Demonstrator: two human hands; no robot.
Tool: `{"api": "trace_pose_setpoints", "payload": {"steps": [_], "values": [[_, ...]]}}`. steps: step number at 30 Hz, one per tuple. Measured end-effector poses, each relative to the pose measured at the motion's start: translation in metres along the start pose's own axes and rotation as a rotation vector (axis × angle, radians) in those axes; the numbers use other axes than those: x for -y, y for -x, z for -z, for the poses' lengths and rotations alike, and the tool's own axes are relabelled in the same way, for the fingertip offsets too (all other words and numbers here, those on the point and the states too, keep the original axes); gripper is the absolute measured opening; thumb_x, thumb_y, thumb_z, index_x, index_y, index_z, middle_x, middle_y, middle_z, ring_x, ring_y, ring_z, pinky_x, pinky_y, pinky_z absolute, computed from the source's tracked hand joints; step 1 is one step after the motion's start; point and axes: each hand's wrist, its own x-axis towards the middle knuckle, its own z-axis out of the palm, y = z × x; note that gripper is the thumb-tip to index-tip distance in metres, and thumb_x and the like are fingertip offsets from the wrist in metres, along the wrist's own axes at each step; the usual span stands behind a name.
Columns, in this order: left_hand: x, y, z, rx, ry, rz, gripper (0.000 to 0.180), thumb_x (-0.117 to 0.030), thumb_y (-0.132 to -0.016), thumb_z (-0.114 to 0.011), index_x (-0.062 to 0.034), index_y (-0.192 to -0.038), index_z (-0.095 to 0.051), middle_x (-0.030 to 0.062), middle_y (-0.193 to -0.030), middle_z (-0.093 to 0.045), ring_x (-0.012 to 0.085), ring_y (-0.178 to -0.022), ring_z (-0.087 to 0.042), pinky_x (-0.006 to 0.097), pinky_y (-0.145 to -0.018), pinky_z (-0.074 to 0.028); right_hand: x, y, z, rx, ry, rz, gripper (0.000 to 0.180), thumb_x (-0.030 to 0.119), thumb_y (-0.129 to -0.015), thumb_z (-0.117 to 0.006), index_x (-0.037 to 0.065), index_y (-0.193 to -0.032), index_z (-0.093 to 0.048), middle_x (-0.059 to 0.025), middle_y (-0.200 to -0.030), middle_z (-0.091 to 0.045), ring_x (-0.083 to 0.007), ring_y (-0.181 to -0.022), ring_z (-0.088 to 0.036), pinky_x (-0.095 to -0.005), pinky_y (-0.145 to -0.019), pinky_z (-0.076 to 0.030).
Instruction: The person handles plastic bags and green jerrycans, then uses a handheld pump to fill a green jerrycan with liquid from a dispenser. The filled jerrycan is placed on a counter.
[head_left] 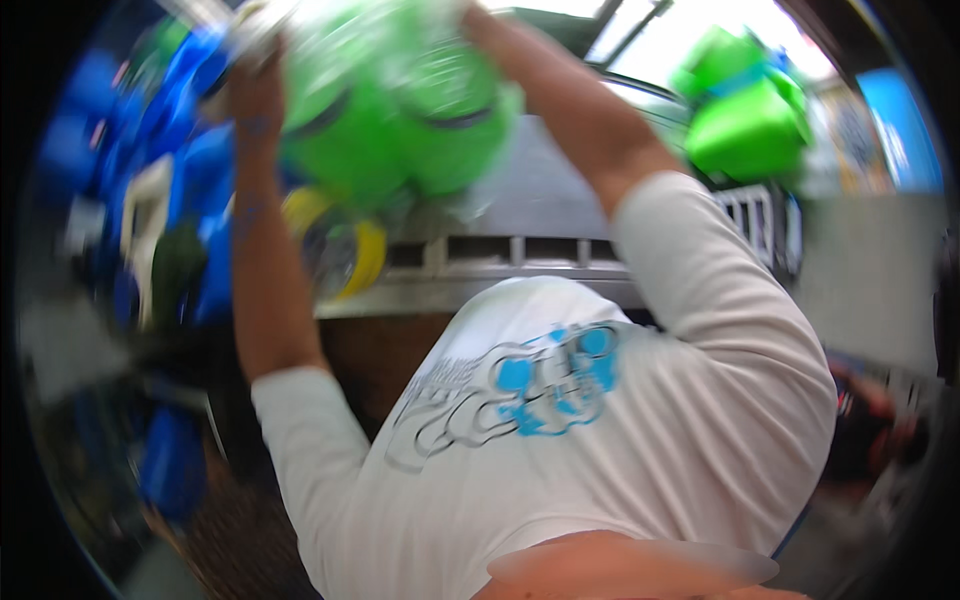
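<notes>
Blurred bright green pieces with dark curved edges sit inside a clear plastic bag (400, 110), raised in front of me at the upper left. My left hand (256, 50) is closed at the bag's upper left side, where whitish material, perhaps bunched plastic, covers the fingers. At the upper right side of the bag is my right hand (482, 22), cut by the picture's top edge, its fingers hidden. Both forearms reach forward. Under the bag, a round yellow-rimmed roll (345, 250), possibly of tape, lies near my left forearm.
A grey metal work surface (560, 180) with a slotted front edge spans ahead of me. Blue plastic pieces (195, 180) crowd the left. Another bright green bundle (745, 120) stands at the far right, near a blue panel (900, 130). A blue container (172, 460) is low at left.
</notes>
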Motion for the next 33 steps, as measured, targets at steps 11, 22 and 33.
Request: {"api": "trace_pose_setpoints", "payload": {"steps": [11, 22, 33], "values": [[-0.194, -0.019, 0.06, 0.211, 0.362, -0.07, 0.077, -0.053, -0.077, -0.071, -0.013, -0.138, -0.045, 0.0158, -0.141, -0.046, 0.0391, -0.133, -0.038, 0.056, -0.109, -0.027, 0.044, 0.136, 0.023, -0.436, -0.307, 0.082, 0.042, 0.025, -0.084, -0.057, 0.002, -0.12, -0.056, -0.0228, -0.113, -0.063, -0.0358, -0.109, -0.059, -0.0429, -0.094, -0.046], [-0.288, 0.068, 0.045, 0.112, 0.374, -0.096, 0.044, -0.037, -0.087, -0.067, -0.0137, -0.123, -0.055, 0.0148, -0.141, -0.045, 0.037, -0.133, -0.039, 0.056, -0.109, -0.028, -0.261, 0.438, 0.098, -0.861, 0.098, -0.288, 0.036, 0.032, -0.084, -0.067, 0.008, -0.11, -0.065, -0.0132, -0.113, -0.066, -0.0308, -0.103, -0.063, -0.0385, -0.09, -0.05], [-0.46, 0.15, 0.025, 0.742, 0.682, 0.296, 0.039, -0.015, -0.073, -0.076, -0.0075, -0.11, -0.063, 0.0159, -0.138, -0.048, 0.0353, -0.126, -0.047, 0.044, -0.102, -0.041, -0.499, 0.486, 0.309, -0.798, 0.337, -0.974, 0.081, 0.053, -0.081, -0.062, 0.007, -0.143, -0.037, -0.0254, -0.138, -0.046, -0.038, -0.128, -0.045, -0.0442, -0.106, -0.038]]}}
